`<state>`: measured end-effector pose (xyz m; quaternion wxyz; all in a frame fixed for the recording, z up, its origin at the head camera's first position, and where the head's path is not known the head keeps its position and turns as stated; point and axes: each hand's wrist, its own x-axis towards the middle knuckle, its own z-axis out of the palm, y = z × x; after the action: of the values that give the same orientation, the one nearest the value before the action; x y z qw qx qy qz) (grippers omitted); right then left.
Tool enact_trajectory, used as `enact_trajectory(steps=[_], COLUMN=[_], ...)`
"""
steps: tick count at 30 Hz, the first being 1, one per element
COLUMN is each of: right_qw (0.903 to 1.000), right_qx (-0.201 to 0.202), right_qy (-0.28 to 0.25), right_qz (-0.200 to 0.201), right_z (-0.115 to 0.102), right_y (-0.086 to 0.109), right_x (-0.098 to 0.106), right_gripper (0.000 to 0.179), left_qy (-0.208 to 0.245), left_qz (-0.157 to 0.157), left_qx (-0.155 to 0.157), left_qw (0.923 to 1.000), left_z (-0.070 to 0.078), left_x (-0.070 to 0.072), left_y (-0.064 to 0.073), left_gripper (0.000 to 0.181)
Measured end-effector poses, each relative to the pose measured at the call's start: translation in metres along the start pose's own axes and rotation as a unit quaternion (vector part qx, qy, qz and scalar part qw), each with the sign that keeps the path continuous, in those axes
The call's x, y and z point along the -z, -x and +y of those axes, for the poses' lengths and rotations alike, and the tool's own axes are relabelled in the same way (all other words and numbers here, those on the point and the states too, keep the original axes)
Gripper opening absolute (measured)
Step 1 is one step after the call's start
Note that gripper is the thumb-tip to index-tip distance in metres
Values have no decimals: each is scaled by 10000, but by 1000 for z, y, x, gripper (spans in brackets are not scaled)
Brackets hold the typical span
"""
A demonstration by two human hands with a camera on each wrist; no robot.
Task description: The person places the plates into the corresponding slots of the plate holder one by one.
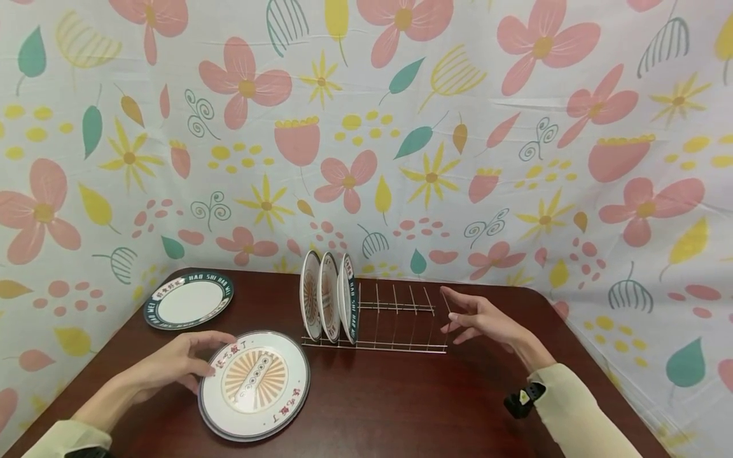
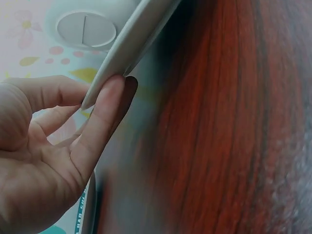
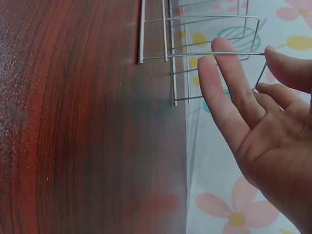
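My left hand (image 1: pixel 172 364) pinches the left rim of a white plate (image 1: pixel 254 388) with an orange sunburst centre and red characters. A second rim shows just beneath it. In the left wrist view, the thumb and fingers stand on opposite faces of the plate's edge (image 2: pixel 117 56). At the right end of a wire dish rack (image 1: pixel 395 348), my right hand (image 1: pixel 487 319) holds the end wire. Two of its fingers (image 3: pixel 214 83) stretch along the wire loop in the right wrist view. Three plates (image 1: pixel 329 296) stand upright in the rack's left slots.
A green-rimmed oval plate (image 1: pixel 189 302) lies flat at the table's back left. The dark wooden table (image 1: pixel 401 407) meets a floral cloth backdrop (image 1: pixel 366 127) along its back edge. The rack's right slots show bare wires.
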<state>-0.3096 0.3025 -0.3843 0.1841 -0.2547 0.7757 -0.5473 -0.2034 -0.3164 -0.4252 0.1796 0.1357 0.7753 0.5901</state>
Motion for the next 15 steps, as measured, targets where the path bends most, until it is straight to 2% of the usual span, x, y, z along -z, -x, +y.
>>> enact_trajectory(steps=[5, 9, 15], right_qw=[10000, 10000, 10000], right_qx=[-4, 4, 5], right_qy=[-9, -30, -52], right_qz=[0, -24, -7], right_z=[1, 0, 0], right_y=[-3, -4, -3], right_x=[-2, -3, -4], right_gripper=[74, 75, 75], left_qy=[427, 990, 1468], left_qz=[-274, -597, -779], left_qx=[-6, 24, 141], left_qw=[9987, 9933, 9860], left_z=[2, 4, 3], left_x=[-1, -3, -10], left_y=[4, 5, 4], left_gripper=[69, 72, 73])
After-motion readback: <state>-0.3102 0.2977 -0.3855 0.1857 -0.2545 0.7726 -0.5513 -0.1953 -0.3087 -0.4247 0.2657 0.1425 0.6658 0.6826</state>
